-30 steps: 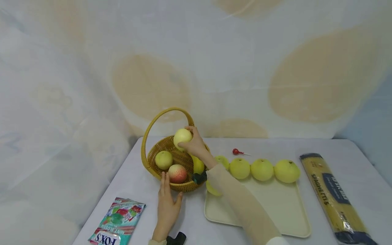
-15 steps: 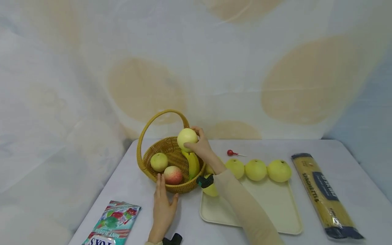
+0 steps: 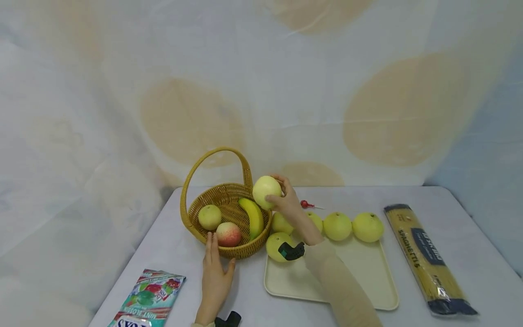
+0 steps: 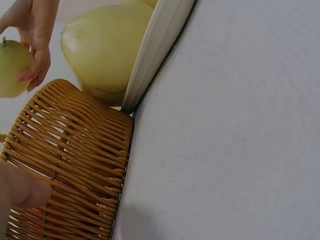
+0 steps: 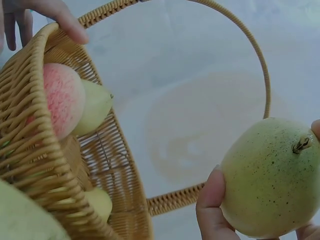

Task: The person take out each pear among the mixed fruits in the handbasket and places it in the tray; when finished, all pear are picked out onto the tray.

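My right hand (image 3: 289,204) grips a round yellow-green pear (image 3: 265,191) over the right side of a wicker basket (image 3: 245,251). In the right wrist view, the pear's dark stem and speckled skin show, with fingers and thumb round its sides. My left hand (image 3: 215,279) rests at the basket's near rim, fingers straight and thumb apart against the outer weave. Inside the basket lie a red-and-cream peach (image 3: 228,234), a banana (image 3: 253,219) and a smaller yellow-green fruit (image 3: 210,217).
A cream tray (image 3: 347,281) stands right of the basket, with several yellow-green fruits (image 3: 337,226) along its far and left edges. Behind it lies a red lollipop (image 3: 305,204). A spaghetti pack (image 3: 426,259) lies far right, a Fox's candy bag (image 3: 151,295) front left. The basket's tall handle (image 3: 188,190) arches up.
My right hand has carried the pear from above the basket's middle rightward to its right rim, uncovering the banana. My left hand has stayed at the near rim. The head view has shifted slightly.
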A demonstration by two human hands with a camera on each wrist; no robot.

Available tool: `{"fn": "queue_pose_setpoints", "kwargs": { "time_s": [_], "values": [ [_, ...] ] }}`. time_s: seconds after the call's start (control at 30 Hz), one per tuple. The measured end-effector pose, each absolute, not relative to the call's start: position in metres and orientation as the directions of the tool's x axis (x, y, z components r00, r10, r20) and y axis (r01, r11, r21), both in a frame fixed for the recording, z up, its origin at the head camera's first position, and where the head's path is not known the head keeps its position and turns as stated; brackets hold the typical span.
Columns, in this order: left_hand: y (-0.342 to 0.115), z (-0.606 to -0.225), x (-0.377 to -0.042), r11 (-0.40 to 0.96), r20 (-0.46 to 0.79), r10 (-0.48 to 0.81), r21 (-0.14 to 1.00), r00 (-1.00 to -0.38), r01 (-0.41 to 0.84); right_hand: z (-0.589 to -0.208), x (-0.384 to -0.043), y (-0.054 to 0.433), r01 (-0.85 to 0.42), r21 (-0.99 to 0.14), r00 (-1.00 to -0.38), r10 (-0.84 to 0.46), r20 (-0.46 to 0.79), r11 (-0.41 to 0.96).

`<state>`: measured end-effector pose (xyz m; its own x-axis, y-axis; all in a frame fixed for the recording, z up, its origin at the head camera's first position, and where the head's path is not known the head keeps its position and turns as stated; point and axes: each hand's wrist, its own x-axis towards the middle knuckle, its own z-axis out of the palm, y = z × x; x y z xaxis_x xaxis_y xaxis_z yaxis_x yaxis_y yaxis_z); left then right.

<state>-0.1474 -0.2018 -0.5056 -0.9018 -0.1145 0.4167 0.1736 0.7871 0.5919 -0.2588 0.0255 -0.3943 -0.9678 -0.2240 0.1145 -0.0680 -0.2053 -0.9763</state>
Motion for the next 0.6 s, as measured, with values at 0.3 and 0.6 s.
{"fn": "queue_pose_setpoints", "kwargs": {
  "time_s": [0.3, 0.6],
  "values": [
    [-0.202, -0.504, -0.148, 0.793, 0.416, -0.110, 0.584, -0.903, 0.173, -0.411, -0.239, 0.053, -0.062, -0.967, -0.945, -0.298, 0.136, -0.247],
    [-0.202, -0.503, -0.148, 0.790, 0.404, -0.120, 0.593, -0.907, 0.159, -0.426, -0.231, 0.073, -0.086, -0.944, -0.892, -0.397, 0.215, -0.319]
  ]
}}
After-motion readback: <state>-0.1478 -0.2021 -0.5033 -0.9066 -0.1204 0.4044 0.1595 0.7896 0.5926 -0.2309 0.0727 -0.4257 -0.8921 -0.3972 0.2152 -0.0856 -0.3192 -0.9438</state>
